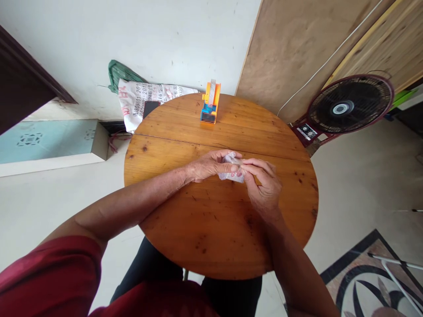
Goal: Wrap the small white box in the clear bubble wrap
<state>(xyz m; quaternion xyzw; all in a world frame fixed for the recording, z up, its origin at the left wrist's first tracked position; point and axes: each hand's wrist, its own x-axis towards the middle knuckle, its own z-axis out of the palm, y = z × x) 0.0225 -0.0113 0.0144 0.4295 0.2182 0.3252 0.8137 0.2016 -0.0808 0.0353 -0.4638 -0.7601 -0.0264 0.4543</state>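
Observation:
Over the middle of the round wooden table point(205, 233), a small clear plastic-wrapped packet point(231, 176) with reddish marks is held between both hands. My left hand point(211, 166) grips it from the left, thumb across its front and fingers behind. My right hand point(264, 182) pinches its right edge between thumb and fingers. What lies inside the wrapping is too small to make out. Near the table's far edge stands an orange and blue tape dispenser point(210, 102) with a roll of clear tape.
A white printed sack point(134, 103) and a green bag point(122, 75) lie behind the table at the left. A light blue box-like bench point(49, 141) stands further left. At the right is a large dark red fan point(343, 108).

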